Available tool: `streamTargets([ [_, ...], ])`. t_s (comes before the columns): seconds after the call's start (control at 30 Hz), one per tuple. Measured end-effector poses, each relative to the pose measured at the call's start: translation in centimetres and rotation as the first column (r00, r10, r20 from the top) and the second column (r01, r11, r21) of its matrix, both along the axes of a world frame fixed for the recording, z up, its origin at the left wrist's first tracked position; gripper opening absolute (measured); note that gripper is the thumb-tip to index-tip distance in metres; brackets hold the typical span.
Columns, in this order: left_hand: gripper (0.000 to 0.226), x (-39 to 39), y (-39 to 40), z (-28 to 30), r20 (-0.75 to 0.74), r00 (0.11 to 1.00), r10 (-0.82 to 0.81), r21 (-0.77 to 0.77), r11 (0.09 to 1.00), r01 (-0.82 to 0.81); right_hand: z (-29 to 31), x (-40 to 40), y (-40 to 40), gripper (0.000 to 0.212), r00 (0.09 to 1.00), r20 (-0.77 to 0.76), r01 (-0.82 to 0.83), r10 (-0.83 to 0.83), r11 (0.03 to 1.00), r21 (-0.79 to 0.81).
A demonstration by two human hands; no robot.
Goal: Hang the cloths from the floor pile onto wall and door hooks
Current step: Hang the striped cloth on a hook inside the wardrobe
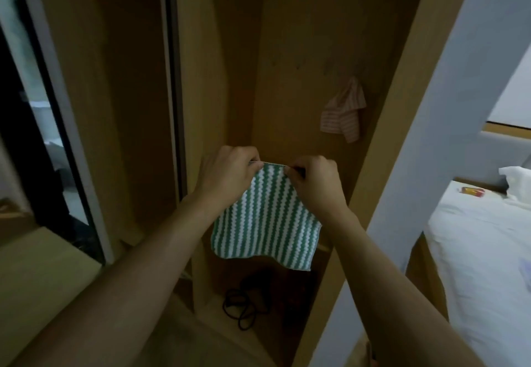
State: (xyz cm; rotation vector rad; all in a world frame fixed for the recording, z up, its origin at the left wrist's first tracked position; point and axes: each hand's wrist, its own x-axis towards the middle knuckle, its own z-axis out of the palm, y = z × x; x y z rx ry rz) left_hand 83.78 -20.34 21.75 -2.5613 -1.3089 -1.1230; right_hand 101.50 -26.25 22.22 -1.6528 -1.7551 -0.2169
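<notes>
A green-and-white striped cloth (pixel 267 220) hangs flat in front of me inside a wooden alcove. My left hand (pixel 227 171) pinches its top left edge, and my right hand (pixel 314 178) pinches its top right edge. Higher up on the right, a pink-and-white striped cloth (pixel 343 111) hangs on the alcove's back wall (pixel 287 93). Faint hooks (pixel 298 66) show in a row on that wall, above the pink cloth; they are dim and hard to make out. The floor pile is out of view.
A black cable (pixel 241 306) lies coiled on the alcove floor. A mirrored sliding door (pixel 57 108) stands to the left. A white wall edge (pixel 416 165) rises on the right, with a bed (pixel 482 237) in white sheets beyond it.
</notes>
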Motion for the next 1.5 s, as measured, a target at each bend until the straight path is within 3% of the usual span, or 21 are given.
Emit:
streamTargets([
  [0.2,0.02,1.5,8.0,0.2,0.032,0.998,-0.05,0.01,0.999,0.05,0.5,1.1,7.6,0.027,0.995,-0.009,0.104,-0.104,0.994,-0.032],
  [0.57,0.023,5.7,25.8,4.6,0.02,0.973,-0.23,0.082,0.97,0.227,4.5,3.3,21.8,0.026,0.935,0.003,0.355,-0.355,0.935,0.014],
  [0.7,0.025,7.9,30.8,6.9,0.001,0.956,-0.293,0.132,0.948,0.29,6.7,4.5,25.7,0.023,0.918,-0.02,0.396,-0.395,0.918,0.034],
  [1.07,0.028,17.2,40.8,9.3,0.016,0.902,-0.432,0.097,0.898,0.428,9.0,13.0,35.0,0.02,0.883,-0.145,0.457,-0.447,0.888,0.044],
  [1.3,0.034,24.6,47.0,10.3,0.013,0.924,-0.383,0.097,0.92,0.38,9.9,19.8,41.2,0.028,0.863,-0.237,0.471,-0.446,0.88,0.058],
  [1.5,0.043,30.6,51.2,11.4,0.073,0.93,-0.361,0.064,0.932,0.357,11.5,25.3,46.5,0.048,0.777,-0.208,0.611,-0.595,0.791,0.022],
])
